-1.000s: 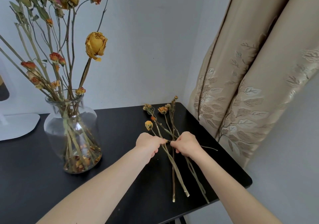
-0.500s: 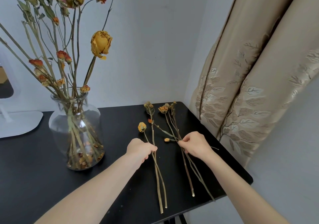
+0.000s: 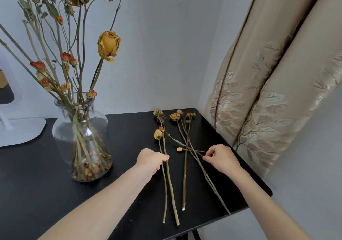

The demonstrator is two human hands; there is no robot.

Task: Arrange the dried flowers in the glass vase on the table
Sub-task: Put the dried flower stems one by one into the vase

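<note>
Left hand (image 3: pixel 150 161): grip closed around two stems lying side by side, a pair of dried flowers (image 3: pixel 167 175) with a small yellow head at its far end; cut ends point toward the near edge of the tabletop (image 3: pixel 37 184). Right hand (image 3: pixel 223 158): grip is a fingertip pinch on thin stems of the second bunch (image 3: pixel 187 147), which lies just right of the first and crosses over itself near the pinch. Judgement: the two hands are pulling the loose stems into separate groups, probably so that the left pair can be lifted free without dragging the tangled side shoots of the others; the pinch on the right likely steadies or untangles the crossing stems. All loose stems lie flat on the right half of the tabletop, heads far, cut ends near. Glass vase (image 3: pixel 82 138) stands upright on the left, well apart from both hands; clear, round-bodied with a narrower neck, already holding many tall stems that fan outward. One large yellow bloom (image 3: pixel 108 44) leans right above the rim; smaller orange-red buds lower. Fallen petal debris covers the vase bottom. Material looks brittle: stems pale, thin, stiff. Beige curtain (image 3: pixel 268 91) hangs at far right, close to the tabletop corner.
</note>
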